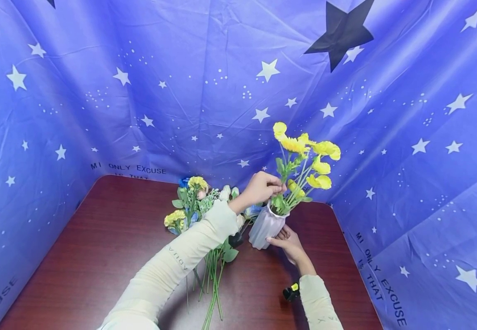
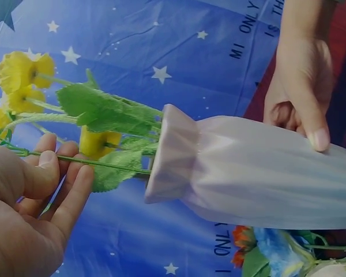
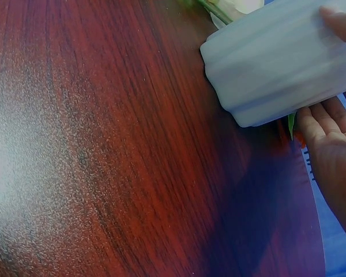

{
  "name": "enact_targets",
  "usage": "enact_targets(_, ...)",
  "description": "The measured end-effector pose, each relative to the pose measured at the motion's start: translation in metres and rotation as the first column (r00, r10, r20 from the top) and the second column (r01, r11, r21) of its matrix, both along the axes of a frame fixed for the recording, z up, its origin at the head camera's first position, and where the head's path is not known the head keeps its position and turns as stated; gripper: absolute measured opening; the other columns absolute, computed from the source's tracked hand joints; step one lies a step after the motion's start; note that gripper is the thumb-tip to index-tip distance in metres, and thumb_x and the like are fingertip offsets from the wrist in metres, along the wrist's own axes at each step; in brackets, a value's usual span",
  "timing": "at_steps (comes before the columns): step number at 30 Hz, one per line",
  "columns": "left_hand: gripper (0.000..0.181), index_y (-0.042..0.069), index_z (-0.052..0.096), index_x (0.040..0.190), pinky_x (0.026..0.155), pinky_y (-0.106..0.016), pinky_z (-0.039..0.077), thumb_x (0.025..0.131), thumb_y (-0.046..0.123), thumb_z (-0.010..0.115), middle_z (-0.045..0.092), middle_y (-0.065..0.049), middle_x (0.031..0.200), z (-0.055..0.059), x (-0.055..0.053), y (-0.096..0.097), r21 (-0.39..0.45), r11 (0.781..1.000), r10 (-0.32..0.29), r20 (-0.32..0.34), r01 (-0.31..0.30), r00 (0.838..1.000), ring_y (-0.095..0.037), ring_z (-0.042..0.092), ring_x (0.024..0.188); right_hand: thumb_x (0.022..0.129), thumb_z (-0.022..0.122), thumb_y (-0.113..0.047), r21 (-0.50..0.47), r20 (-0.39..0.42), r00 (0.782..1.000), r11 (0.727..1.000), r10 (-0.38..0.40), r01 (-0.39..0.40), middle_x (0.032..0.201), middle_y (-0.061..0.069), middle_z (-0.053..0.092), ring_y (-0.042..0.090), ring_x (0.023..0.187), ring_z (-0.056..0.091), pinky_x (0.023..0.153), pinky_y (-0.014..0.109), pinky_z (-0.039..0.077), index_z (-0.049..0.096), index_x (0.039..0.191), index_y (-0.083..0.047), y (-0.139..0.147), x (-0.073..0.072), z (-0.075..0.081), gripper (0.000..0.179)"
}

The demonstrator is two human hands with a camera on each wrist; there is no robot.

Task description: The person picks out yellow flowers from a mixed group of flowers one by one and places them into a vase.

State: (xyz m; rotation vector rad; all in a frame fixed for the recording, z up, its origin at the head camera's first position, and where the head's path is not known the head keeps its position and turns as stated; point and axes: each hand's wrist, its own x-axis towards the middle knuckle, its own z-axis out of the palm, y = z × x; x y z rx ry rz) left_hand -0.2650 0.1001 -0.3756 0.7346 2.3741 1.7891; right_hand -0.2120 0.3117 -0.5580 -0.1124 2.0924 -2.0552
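- Left hand (image 1: 260, 188): we see thumb and fingers nearly together, pinching a green stem (image 2: 118, 167).
- Vase (image 1: 265, 228): just below the left hand; right hand (image 1: 291, 245) grips its side, thumb against it.
- Stem's end: hidden inside the vase; we cannot see it.
- Left sleeve (image 1: 176, 256) covers some loose flowers (image 1: 175, 218).

Head view downward, wrist views near vase (image 1: 266, 227)

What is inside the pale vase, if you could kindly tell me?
Yellow flowers stand in the pale vase, and the green stem that the left hand pinches runs in at its mouth. The walls hide the lower ends and anything else inside.
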Motion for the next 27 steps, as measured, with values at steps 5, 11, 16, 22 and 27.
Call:
enact_targets(5,0.014,0.001,0.080,0.097,0.059,-0.013,0.049,0.097,0.005,0.067,0.080,-0.013,0.095,-0.005,-0.001,0.000,-0.053,0.998,0.014,-0.047,-0.017,0.999,-0.030,0.072,0.076,0.084,0.072,0.010,0.005,-0.005,1.000,1.000,0.001,-0.001,0.129,-0.003,0.061,0.001,0.119,0.061,0.101,0.017,0.052,0.036,0.150,0.003,0.000,0.001,0.000,0.075)
enact_targets(11,0.013,0.003,0.081,0.095,0.066,-0.013,0.051,0.096,0.006,0.069,0.080,-0.011,0.094,-0.008,-0.002,0.000,-0.110,0.993,0.032,-0.090,-0.042,0.995,-0.011,0.067,0.071,0.084,0.071,0.012,-0.003,-0.022,1.000,1.000,-0.001,0.001,0.127,-0.003,0.063,0.001,0.118,0.062,0.101,0.017,0.052,0.035,0.148,0.005,-0.001,0.000,-0.001,0.073)
enact_targets(16,0.016,0.003,0.080,0.088,0.070,-0.015,0.050,0.097,0.007,0.068,0.079,-0.010,0.088,-0.010,-0.001,0.000,-0.143,0.989,0.015,-0.123,-0.033,0.992,-0.007,0.061,0.069,0.084,0.070,0.014,-0.014,-0.036,0.999,1.000,0.000,0.000,0.129,-0.002,0.062,0.001,0.118,0.062,0.101,0.017,0.052,0.033,0.150,0.008,0.000,0.000,-0.002,0.077)
enact_targets(22,0.017,0.004,0.080,0.089,0.070,-0.013,0.051,0.098,0.006,0.066,0.080,-0.008,0.095,-0.014,-0.001,0.001,-0.134,0.991,-0.002,-0.139,-0.017,0.990,-0.005,0.063,0.071,0.084,0.070,0.013,-0.008,-0.030,1.000,1.000,0.005,-0.005,0.137,0.007,0.058,0.000,0.119,0.061,0.102,0.017,0.051,0.030,0.153,0.007,0.000,0.000,-0.002,0.079)
enact_targets(27,0.016,0.004,0.080,0.094,0.067,-0.011,0.052,0.098,0.005,0.065,0.080,-0.009,0.102,-0.015,0.001,0.003,-0.114,0.993,-0.015,-0.118,0.002,0.993,-0.009,0.068,0.074,0.084,0.070,0.013,-0.006,-0.019,1.000,1.000,-0.001,0.001,0.142,0.012,0.054,-0.001,0.120,0.060,0.102,0.017,0.051,0.030,0.154,0.006,0.000,0.000,-0.003,0.081)
